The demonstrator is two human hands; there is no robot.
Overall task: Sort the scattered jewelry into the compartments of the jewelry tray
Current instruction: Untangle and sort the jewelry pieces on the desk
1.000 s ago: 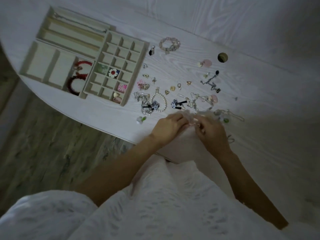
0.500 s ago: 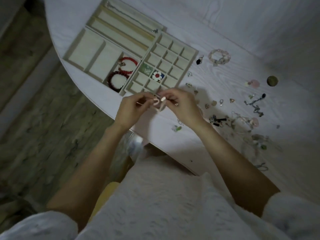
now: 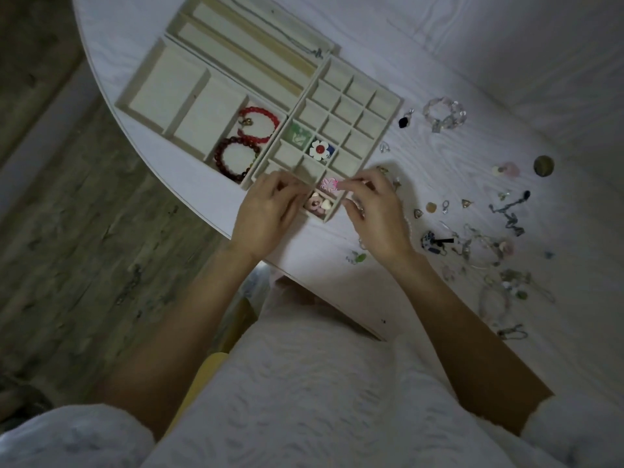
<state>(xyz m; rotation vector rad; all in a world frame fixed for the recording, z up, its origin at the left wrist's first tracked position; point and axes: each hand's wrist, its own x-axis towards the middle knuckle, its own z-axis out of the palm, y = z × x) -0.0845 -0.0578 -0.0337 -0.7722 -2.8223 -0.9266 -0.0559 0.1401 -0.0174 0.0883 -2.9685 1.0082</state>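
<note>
Both hands hover over the near corner of the jewelry tray (image 3: 189, 106). The left hand (image 3: 266, 214) has curled fingers and the right hand (image 3: 374, 214) pinches thumb to forefinger; what either holds I cannot tell. A pink flower charm (image 3: 329, 184) lies just beside the right fingertips (image 3: 351, 184). A tiny piece let go early could land in that filled compartment

A single head-worn wide-angle camera looks steeply down and forward from above the seated person's lap. The pale wood-grain round table (image 3: 439, 45) fills the upper and right of the frame, its edge curving with lens distortion. The beige compartmented jewelry tray (image 3: 141, 99) sits upper centre, fairly near. Both forearms reach up from the bottom, and grey plank floor shows at left.
</note>
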